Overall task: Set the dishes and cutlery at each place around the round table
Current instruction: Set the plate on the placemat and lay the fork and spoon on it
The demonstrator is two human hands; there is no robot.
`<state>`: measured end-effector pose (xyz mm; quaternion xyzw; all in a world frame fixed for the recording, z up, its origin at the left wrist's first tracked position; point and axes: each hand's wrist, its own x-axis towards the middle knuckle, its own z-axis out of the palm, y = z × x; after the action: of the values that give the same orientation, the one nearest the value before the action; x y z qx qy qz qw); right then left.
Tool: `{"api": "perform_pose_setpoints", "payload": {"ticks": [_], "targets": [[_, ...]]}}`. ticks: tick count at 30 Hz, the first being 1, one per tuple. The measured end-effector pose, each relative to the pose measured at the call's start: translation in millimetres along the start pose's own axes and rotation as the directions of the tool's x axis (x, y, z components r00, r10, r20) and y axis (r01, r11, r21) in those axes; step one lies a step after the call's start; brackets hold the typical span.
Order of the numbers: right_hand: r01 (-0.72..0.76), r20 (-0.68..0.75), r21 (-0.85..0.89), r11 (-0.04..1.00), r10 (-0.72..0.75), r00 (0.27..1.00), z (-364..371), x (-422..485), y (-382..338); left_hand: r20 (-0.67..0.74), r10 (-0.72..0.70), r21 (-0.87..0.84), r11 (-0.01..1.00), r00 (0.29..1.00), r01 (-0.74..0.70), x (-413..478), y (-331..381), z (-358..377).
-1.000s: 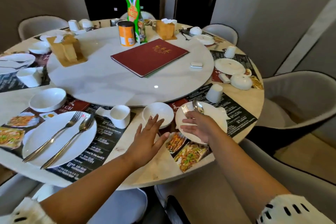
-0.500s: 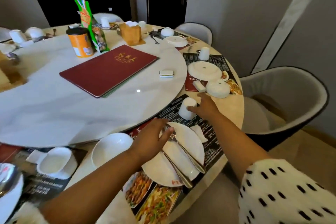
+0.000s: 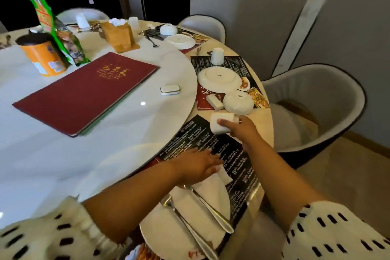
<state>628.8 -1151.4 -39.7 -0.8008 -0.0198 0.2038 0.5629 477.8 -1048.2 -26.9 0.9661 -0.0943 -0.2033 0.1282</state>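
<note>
My right hand (image 3: 240, 130) grips a small white cup (image 3: 221, 123), tipped on its side just above the black placemat (image 3: 213, 143). My left hand (image 3: 198, 167) reaches over the near plate's far rim, its fingertips touching a white spoon rest (image 3: 224, 176). On that near white plate (image 3: 183, 217) lie a fork (image 3: 185, 224) and a spoon (image 3: 211, 209). The place beyond has an upside-down plate (image 3: 219, 79), an upside-down bowl (image 3: 238, 102), a white rest (image 3: 214, 101) and an upside-down cup (image 3: 217, 55).
A white turntable (image 3: 63, 154) carries a red menu (image 3: 84, 93), a small white box (image 3: 170, 89), an orange can (image 3: 42, 57), a green bag (image 3: 54, 31) and a wooden holder (image 3: 119, 35). Grey chairs (image 3: 312, 107) stand at the table's right edge.
My right hand has lifted the cup off the placemat and tipped it sideways. My left hand moved from the cutlery on the plate toward the spoon rest. The view turned right.
</note>
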Motion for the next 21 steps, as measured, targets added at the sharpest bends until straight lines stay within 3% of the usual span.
{"api": "perform_pose_setpoints", "payload": {"ticks": [2, 8, 14, 17, 21], "targets": [[-0.1, -0.026, 0.132, 0.986, 0.104, 0.994, -12, 3, 9, 0.057, 0.013, 0.038, 0.999, 0.998, -0.015, 11, -3, 3], [-0.165, -0.087, 0.217, 0.962, 0.187, 0.979, -23, 3, 28, 0.031, -0.023, 0.15, 0.989, 0.999, 0.018, 28, -22, 1], [-0.202, 0.044, 0.372, 0.906, 0.2, 0.979, -19, 5, 27, -0.153, -0.1, 0.205, 0.97, 0.983, 0.13, 47, -43, -7], [-0.141, 0.05, 0.329, 0.934, 0.132, 0.99, -17, 5, 27, -0.188, -0.001, 0.223, 0.974, 0.982, 0.044, 55, -42, -12], [-0.094, 0.0, 0.278, 0.956, 0.097, 0.995, -18, 9, 29, -0.079, 0.166, 0.215, 0.966, 0.983, -0.146, 68, -35, -16]]}}
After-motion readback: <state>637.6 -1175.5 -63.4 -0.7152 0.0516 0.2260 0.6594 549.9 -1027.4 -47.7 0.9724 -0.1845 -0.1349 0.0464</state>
